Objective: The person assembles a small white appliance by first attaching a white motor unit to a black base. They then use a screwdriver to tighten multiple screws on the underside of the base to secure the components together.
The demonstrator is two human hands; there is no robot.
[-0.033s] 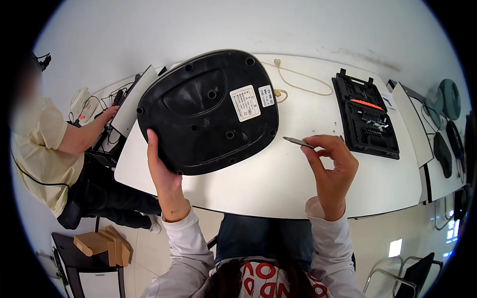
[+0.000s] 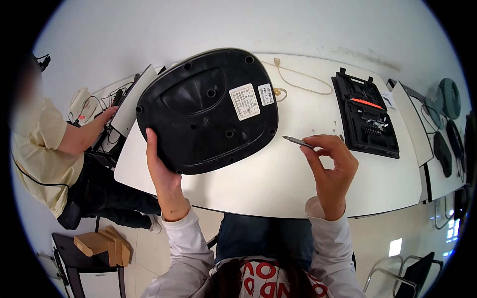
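My left hand [image 2: 166,179] grips the lower left edge of a rounded black plastic appliance base [image 2: 208,144], tilted up above the table. Its underside faces me, with several recessed screw holes and two white labels [image 2: 244,102] on the right part. Most of my left fingers are hidden behind it. Between thumb and forefinger, my right hand [image 2: 332,166] pinches a slim grey screwdriver bit [image 2: 297,141]. The bit's tip points left, toward the base's lower right edge, without touching it. A few small screws [image 2: 335,122] lie on the table beyond my right hand.
An opened black tool case [image 2: 370,134] with bits and sockets lies on the white table [image 2: 248,193] at right. A beige cord [image 2: 303,85] curls behind the base. Another person [image 2: 79,136] works among cables on the left. Cardboard boxes [image 2: 102,244] stand at lower left.
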